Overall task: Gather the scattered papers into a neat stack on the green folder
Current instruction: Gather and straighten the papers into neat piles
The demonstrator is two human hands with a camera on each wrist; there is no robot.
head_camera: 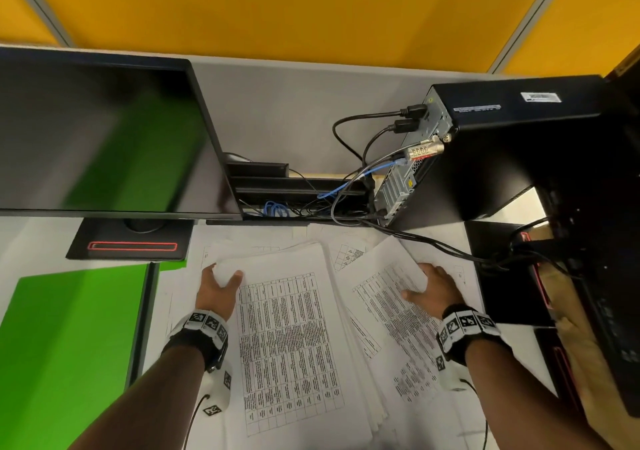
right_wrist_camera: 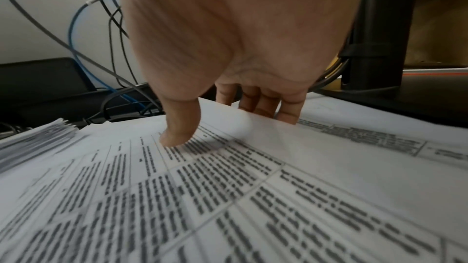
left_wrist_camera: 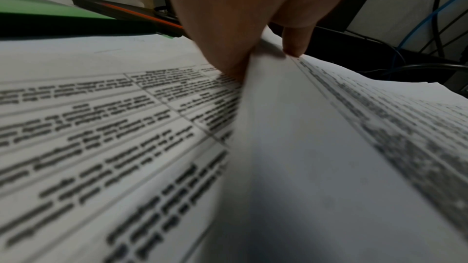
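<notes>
the printed papers (head_camera: 287,339) lie fanned across the desk (head_camera: 277,110), their table text too blurred to read. the left hand (head_camera: 217,285) pinches a raised sheet corner; the right hand (head_camera: 434,288) grasps another sheet's edge, thumb on top. the green folder (head_camera: 65,345) sits left of the papers, bare. farther back, the computer tower (head_camera: 485,152) carries an unreadable white label.

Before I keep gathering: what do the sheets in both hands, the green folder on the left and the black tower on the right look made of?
Sheets: thin matte printer paper, bending where the left hand and right hand lift their edges. Green folder: flat, smooth, even green; card or plastic, can't tell which. Black tower: dark, smooth casing, probably painted metal, with a bare grey perforated metal rear panel.
</notes>
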